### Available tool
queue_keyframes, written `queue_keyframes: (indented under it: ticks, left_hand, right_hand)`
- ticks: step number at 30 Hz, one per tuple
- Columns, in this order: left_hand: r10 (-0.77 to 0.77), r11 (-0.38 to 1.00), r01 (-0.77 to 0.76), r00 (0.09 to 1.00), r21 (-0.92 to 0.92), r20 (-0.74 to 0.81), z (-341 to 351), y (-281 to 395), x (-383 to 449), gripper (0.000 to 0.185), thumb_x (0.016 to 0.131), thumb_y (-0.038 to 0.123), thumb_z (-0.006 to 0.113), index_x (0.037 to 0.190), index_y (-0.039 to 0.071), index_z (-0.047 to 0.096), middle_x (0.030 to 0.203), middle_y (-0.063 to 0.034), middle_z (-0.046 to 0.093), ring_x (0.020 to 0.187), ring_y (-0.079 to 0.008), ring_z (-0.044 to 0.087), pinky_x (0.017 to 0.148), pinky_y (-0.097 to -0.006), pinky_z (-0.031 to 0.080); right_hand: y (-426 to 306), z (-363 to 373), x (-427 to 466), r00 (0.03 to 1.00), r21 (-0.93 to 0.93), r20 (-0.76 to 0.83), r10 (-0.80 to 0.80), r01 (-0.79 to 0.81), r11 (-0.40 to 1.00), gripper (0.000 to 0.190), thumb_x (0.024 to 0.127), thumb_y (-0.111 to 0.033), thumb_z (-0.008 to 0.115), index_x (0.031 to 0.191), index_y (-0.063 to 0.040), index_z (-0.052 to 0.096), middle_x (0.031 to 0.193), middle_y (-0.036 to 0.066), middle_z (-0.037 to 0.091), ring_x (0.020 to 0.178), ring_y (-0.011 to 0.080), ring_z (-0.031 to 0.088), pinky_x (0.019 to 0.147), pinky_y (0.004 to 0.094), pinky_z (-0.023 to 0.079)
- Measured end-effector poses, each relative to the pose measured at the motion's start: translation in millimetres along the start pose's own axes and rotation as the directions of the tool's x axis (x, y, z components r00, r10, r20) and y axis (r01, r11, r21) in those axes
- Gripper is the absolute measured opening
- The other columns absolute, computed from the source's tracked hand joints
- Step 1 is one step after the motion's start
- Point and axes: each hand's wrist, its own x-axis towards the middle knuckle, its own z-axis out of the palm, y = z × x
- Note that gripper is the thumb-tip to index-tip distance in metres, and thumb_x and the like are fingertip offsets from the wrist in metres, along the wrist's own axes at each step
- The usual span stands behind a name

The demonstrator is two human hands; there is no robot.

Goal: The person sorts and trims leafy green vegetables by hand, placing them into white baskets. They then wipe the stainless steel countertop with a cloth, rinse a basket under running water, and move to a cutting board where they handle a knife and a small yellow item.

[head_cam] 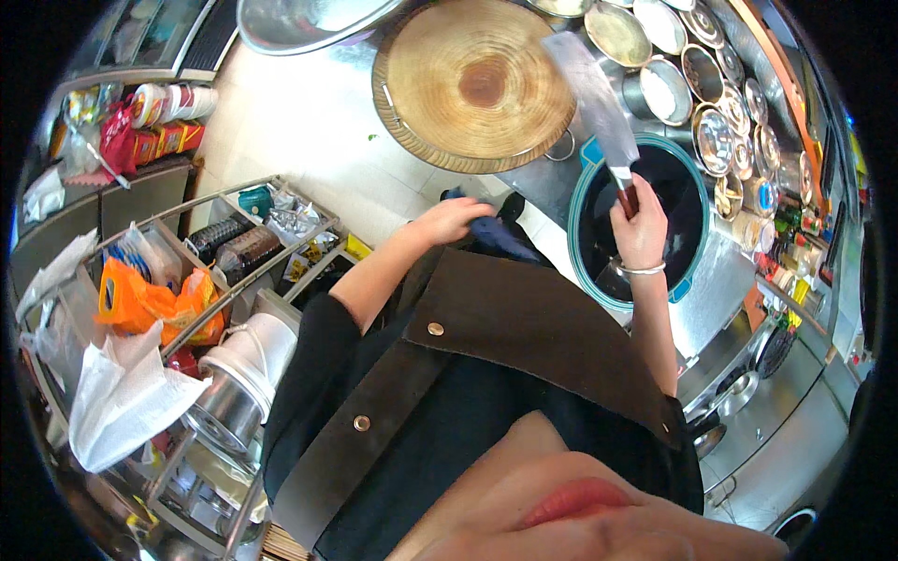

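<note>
My right hand [642,224] grips the dark red-brown handle of a cleaver [596,105]. Its broad metal blade points away from me, the tip reaching the right edge of a thick round wooden chopping block [484,84]. Beneath the hand lies a round container with a teal rim [573,231] and a dark inside. My left hand [452,219] is in front of my apron, closed around a dark blue cloth [501,237] that hangs toward my body. The blade does not touch the cloth.
Several metal pots and lidded tins [665,91] crowd the right back of the steel counter [722,287]. A large metal basin [316,24] is at the top left. At left, a metal rack [245,280] holds an orange plastic bag [154,301], jars and a white bucket.
</note>
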Motion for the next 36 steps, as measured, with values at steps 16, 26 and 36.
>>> queue_keyframes:
  ticks: [16, 26, 36]
  left_hand:
    - [-0.076, 0.723, 0.674, -0.142, -0.153, -0.987, -64, 97, -139, 0.026, 0.084, 0.034, 0.069, 0.075, 0.013, 0.056, 0.065, -0.0127, 0.06, 0.062, -0.0352, 0.061, 0.055, -0.0448, 0.048]
    - [-0.502, 0.645, 0.381, -0.442, -0.662, -0.743, 12, -68, -229, 0.033, 0.095, 0.027, 0.056, 0.098, -0.005, 0.063, 0.097, -0.0257, 0.059, 0.092, -0.0429, 0.056, 0.082, -0.0492, 0.045]
    - [0.099, 0.856, 0.508, -0.341, -0.094, -0.935, -33, 24, -157, 0.019, 0.08, 0.016, 0.073, 0.078, 0.005, 0.057, 0.08, -0.015, 0.053, 0.074, -0.0366, 0.05, 0.066, -0.0454, 0.042]
  right_hand:
    - [-267, 113, 9, 0.151, -0.036, 0.452, -0.879, 0.988, 0.151, 0.009, 0.079, -0.011, 0.059, 0.086, -0.004, 0.059, 0.076, 0.01, 0.062, 0.069, 0.0241, 0.069, 0.057, 0.035, 0.057]
    - [-242, 125, 32, 0.394, 0.401, 0.751, -0.53, 0.365, 0.84, 0.016, 0.086, -0.016, 0.057, 0.094, -0.003, 0.055, 0.062, 0.008, 0.053, 0.055, 0.0206, 0.06, 0.044, 0.0319, 0.046]
    - [-275, 126, -4, -0.009, 0.168, 0.985, -0.173, -0.193, 0.967, 0.005, 0.091, -0.008, 0.048, 0.093, -0.008, 0.042, 0.059, -0.001, 0.041, 0.041, 0.0082, 0.037, 0.034, 0.0257, 0.03]
